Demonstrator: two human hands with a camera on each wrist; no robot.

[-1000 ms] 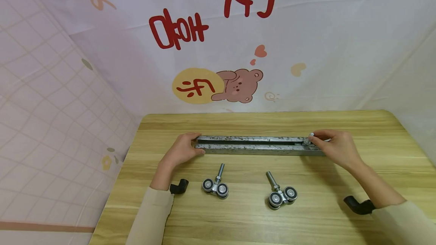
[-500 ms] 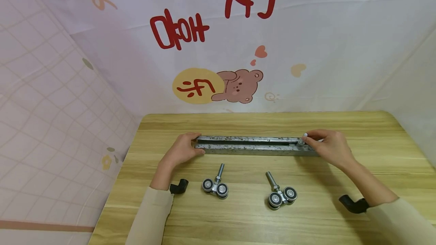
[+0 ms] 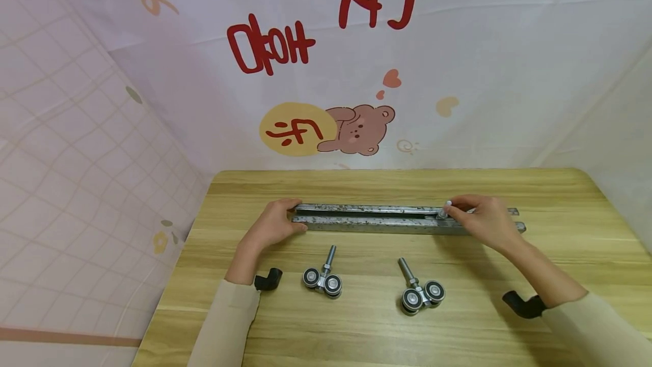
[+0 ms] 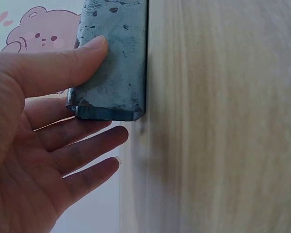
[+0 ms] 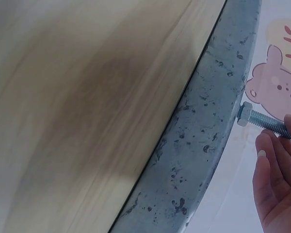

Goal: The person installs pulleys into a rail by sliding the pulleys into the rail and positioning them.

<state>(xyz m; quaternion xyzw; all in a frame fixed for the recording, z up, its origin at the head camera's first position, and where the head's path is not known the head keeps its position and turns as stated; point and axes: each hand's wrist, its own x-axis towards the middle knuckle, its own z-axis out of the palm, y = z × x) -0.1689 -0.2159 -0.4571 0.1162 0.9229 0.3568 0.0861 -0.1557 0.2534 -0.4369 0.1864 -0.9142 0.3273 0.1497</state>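
A long, speckled steel channel rail (image 3: 367, 225) lies across the table with its slot facing up. My left hand (image 3: 272, 222) grips its left end; in the left wrist view the thumb presses the rail's near side (image 4: 119, 73) and the other fingers lie behind and past the end. My right hand (image 3: 484, 220) pinches the tip of an upright threaded bolt (image 5: 269, 122) between thumb and fingers. The bolt has a hex nut (image 5: 245, 114) low on it and rises from the slot toward the rail's right part. Whatever the bolt joins inside the rail is mostly hidden.
Two roller trolleys with threaded bolts lie in front of the rail, one at left (image 3: 322, 283) and one at right (image 3: 421, 295). Black curved pieces sit by the left wrist (image 3: 268, 280) and right wrist (image 3: 524, 304). A printed cloth (image 3: 489, 61) hangs behind the wooden table (image 3: 356, 333).
My right hand has moved left along the rail with the bolt, uncovering the rail's right end. The left hand keeps its place, and both loose trolleys lie as before.
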